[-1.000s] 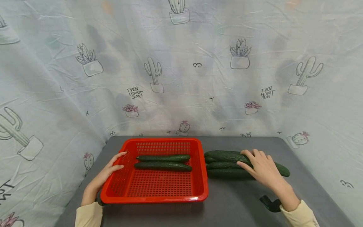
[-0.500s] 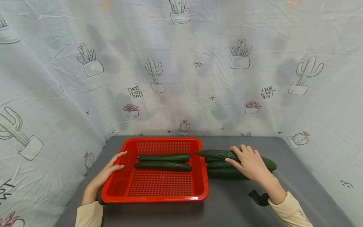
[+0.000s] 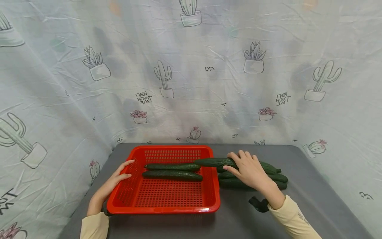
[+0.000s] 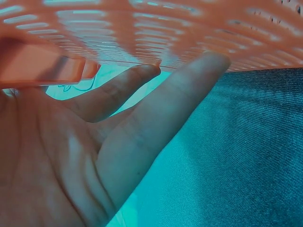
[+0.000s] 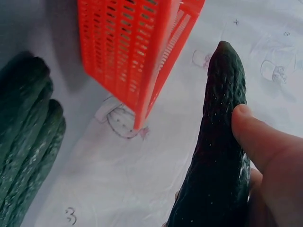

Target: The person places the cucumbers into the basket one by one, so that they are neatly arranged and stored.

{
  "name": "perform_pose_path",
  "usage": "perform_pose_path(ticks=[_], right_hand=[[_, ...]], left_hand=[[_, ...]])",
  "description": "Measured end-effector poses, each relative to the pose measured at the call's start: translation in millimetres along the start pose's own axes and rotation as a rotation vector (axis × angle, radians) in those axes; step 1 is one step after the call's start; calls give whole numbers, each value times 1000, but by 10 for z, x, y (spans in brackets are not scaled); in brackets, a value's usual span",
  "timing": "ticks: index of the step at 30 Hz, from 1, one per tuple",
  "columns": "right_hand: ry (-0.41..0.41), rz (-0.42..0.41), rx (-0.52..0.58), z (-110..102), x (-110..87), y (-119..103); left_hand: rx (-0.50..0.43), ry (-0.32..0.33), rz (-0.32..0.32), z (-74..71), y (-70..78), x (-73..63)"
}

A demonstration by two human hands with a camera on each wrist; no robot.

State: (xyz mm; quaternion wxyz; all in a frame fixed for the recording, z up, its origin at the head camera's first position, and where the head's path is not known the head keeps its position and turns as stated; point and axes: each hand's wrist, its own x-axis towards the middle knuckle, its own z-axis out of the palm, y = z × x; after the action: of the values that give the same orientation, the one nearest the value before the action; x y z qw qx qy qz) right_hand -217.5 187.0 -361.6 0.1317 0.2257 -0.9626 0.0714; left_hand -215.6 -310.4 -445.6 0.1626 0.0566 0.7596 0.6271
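Note:
My right hand holds a dark green cucumber from above. In the right wrist view the thumb lies along one side of that cucumber, and fingertips show at its other side. Its tip overlaps the right rim of a red plastic basket in the head view. Two cucumbers lie side by side in the back half of the basket. My left hand grips the basket's left rim. From the left wrist, two fingers stretch along the slotted wall.
Several more cucumbers lie bunched on the grey tabletop, just right of the basket. A black strap sits by my right wrist. A pale curtain printed with potted plants hangs behind the table and at both sides.
My right hand has lifted a cucumber off the bunch and carried it left, bringing its tip across the basket's right rim. The left hand and basket stay in place.

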Motion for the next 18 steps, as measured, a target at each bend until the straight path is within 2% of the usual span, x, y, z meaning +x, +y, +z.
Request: perform_pose_path(ticks=[11,18], right_hand=[[3,-44,-1,-41,215,-278],[-40,-63,16,-49,328,-490]], left_hand=[[-1,1,-4,-9,2,-1],[49,20,6,2,19,4]])
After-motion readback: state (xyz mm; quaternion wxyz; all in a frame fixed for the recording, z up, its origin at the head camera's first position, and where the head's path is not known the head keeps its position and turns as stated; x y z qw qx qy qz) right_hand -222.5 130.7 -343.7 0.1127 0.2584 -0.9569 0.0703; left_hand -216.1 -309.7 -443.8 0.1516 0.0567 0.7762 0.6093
